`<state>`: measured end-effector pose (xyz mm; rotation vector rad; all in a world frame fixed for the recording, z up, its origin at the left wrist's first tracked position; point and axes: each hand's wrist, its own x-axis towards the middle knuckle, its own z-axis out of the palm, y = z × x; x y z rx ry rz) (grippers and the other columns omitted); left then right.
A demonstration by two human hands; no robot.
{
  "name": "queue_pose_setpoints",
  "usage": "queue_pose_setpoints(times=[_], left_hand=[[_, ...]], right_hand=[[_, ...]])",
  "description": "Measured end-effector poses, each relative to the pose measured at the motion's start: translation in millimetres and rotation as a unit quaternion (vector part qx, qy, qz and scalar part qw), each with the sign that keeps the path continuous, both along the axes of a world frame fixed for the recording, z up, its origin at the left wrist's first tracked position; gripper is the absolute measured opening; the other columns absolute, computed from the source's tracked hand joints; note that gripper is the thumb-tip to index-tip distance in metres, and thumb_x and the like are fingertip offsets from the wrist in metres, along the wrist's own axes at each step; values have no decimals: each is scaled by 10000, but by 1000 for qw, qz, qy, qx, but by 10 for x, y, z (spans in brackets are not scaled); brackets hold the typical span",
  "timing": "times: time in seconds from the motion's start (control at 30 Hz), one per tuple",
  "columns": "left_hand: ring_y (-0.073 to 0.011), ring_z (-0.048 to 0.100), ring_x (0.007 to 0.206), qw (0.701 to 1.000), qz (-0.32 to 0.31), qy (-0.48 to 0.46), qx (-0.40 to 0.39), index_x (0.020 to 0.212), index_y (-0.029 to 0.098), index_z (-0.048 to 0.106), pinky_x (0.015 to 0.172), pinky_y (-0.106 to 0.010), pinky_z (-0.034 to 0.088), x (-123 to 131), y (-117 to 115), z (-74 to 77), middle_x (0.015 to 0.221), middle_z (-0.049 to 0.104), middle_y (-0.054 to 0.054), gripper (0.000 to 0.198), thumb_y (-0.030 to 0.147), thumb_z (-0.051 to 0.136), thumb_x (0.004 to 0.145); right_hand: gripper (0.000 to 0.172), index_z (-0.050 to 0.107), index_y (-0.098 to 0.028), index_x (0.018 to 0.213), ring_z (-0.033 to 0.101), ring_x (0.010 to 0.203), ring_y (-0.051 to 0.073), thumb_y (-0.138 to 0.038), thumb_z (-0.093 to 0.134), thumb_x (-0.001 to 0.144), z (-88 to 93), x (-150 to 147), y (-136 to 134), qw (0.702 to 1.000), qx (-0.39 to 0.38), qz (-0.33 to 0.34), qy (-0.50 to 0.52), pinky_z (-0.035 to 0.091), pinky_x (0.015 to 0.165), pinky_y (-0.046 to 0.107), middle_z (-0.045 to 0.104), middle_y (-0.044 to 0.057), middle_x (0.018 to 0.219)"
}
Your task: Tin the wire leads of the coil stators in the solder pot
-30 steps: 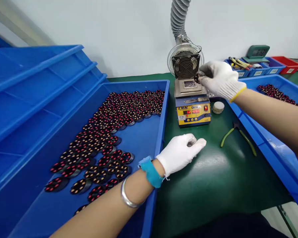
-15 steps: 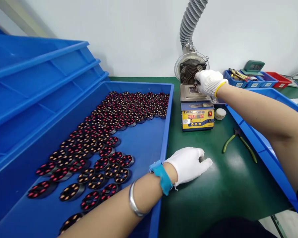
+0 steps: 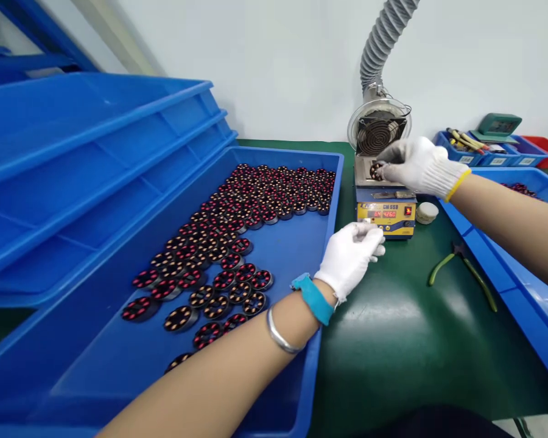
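Observation:
In white gloves, both my hands reach toward the solder pot point(image 3: 386, 222), a small yellow-fronted unit with a red digital display. My right hand point(image 3: 420, 165) pinches a small round black part point(image 3: 375, 170) with copper-coloured spots, tilted over the metal top of the pot. My left hand point(image 3: 351, 252) is raised just in front of the pot, fingers and thumb drawn together, with nothing visible in them. To its left, a blue tray point(image 3: 296, 255) holds many similar black round parts point(image 3: 240, 292) with red or copper-coloured spots.
Behind the pot stand a fan point(image 3: 377, 135) and a grey duct hose point(image 3: 388, 39). Green-handled cutters point(image 3: 461, 267) and a round white pad point(image 3: 426, 212) lie at right, beside another blue tray point(image 3: 497, 243). Stacked blue trays point(image 3: 119, 164) rise at left.
My left hand has risen from the tabletop toward the front of the solder pot, its fingers drawing together. My right hand has tilted the round part into clearer view. The camera has turned left.

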<state>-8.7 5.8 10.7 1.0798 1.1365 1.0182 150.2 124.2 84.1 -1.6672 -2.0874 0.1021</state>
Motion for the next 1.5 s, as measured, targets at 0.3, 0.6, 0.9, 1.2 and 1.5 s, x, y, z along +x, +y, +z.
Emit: queue_pose_setpoints(times=[0.3, 0.6, 0.9, 1.2, 1.5], left_hand=[[-86, 635, 624, 996, 49, -75, -16, 944, 89, 638, 637, -211, 525, -27, 69, -11, 739, 686, -38, 211, 191, 696, 769], [-99, 641, 605, 997, 40, -59, -17, 933, 113, 631, 617, -233, 524, -41, 64, -11, 753, 699, -45, 199, 221, 678, 772], [-123, 637, 629, 999, -22, -2, -25, 906, 112, 621, 607, -257, 514, -49, 39, 35, 802, 691, -72, 308, 377, 694, 765], [-122, 626, 601, 998, -46, 5, -32, 870, 118, 631, 580, -249, 488, -51, 31, 25, 768, 693, -70, 313, 400, 697, 752], [-113, 624, 603, 998, -54, 13, -37, 887, 114, 621, 592, -244, 479, -50, 43, 17, 782, 693, -67, 319, 401, 687, 763]], right_hand=[[403, 689, -266, 1128, 677, 650, 181, -375, 690, 741, -518, -95, -650, 939, -220, 112, 239, 581, 692, 332, 733, 10, 806], [268, 691, -227, 1001, 690, 676, 179, -280, 659, 740, -337, 12, -455, 895, -295, 111, 315, 584, 614, 305, 729, 39, 797], [376, 699, -246, 1093, 639, 1042, 276, -424, 587, 781, -151, 250, 381, 996, 36, -61, 62, 495, 938, 426, 700, 58, 1079], [382, 663, -240, 1124, 608, 1056, 299, -412, 542, 806, -316, 246, 567, 996, 28, -73, -30, 491, 922, 466, 665, 91, 1145], [387, 666, -237, 1128, 606, 1073, 308, -398, 533, 803, -269, 273, 597, 996, 46, -74, -18, 497, 910, 452, 666, 82, 1152]])
